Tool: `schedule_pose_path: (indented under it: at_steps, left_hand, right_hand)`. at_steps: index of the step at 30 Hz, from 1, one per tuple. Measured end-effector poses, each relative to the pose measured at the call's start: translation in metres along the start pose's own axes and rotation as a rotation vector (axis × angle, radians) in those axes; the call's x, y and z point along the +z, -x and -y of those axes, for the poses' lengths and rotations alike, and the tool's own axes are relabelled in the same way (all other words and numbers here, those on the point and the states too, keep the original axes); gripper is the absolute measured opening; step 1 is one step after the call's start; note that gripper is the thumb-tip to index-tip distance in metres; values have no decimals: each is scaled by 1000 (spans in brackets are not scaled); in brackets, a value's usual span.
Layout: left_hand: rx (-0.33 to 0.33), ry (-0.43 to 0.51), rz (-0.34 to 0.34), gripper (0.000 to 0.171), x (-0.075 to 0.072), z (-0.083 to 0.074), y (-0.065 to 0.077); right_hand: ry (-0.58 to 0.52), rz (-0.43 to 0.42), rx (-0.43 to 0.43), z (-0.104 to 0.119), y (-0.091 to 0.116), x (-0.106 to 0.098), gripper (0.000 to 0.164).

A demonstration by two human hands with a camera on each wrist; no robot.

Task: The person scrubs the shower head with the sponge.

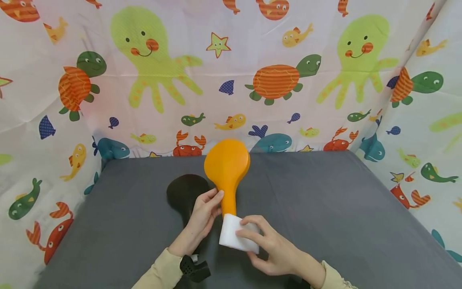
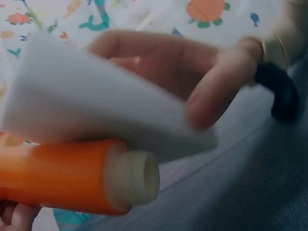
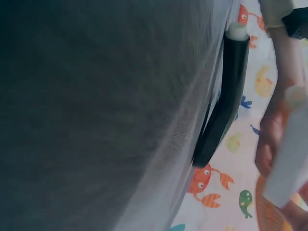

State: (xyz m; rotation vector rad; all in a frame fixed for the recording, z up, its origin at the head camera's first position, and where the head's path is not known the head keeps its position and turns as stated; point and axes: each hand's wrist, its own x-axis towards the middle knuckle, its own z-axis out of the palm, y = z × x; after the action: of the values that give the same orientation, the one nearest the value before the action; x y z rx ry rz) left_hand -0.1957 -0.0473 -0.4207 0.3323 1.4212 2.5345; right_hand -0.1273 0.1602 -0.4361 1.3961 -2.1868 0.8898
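Note:
An orange handheld shower head [image 1: 226,160] stands tilted over the table, its round head pointing away. My left hand [image 1: 203,212] pinches its handle between thumb and fingers. In the left wrist view the handle ends in a pale hollow threaded neck [image 2: 144,177]. My right hand [image 1: 274,247] grips a white sponge block [image 1: 231,235] by its sides, thumb below and fingers above. The sponge lies along the lower handle and covers that part in the head view. A black shower head [image 1: 185,190] rests on the table left of the orange one, its handle partly behind my left hand.
The table has a dark grey cloth [image 1: 317,200]. A white curtain [image 1: 238,24] printed with sea animals rises behind it and at both sides. A black wrist device [image 1: 195,269] sits on my left wrist.

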Motion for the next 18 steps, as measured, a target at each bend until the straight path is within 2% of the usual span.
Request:
schedule_pose_path:
  at_steps: [3,5,9,11,14,18]
  left_hand:
    - [-47,-43,-45,29,0,9,0]
    - [-82,-86,-63,31,2,16,0]
    - [-139,-190,-83,35,3,28,0]
    - [-164,-226,-90,35,4,34,0]
    - [-190,-268,-106,34,6,42,0]
    - [-226,-320,-130,31,10,51,0]
  right_hand:
    - [-14,51,63,6,12,-10,42]
    - [3,26,144,7,17,-19,45]
    - [138,-97,416,3,21,-36,54]
    - [210,-114,577,1,22,-41,56]
    - [286,-71,748,-1,25,-41,55]
    - [343,2,840,0,29,-33,54]
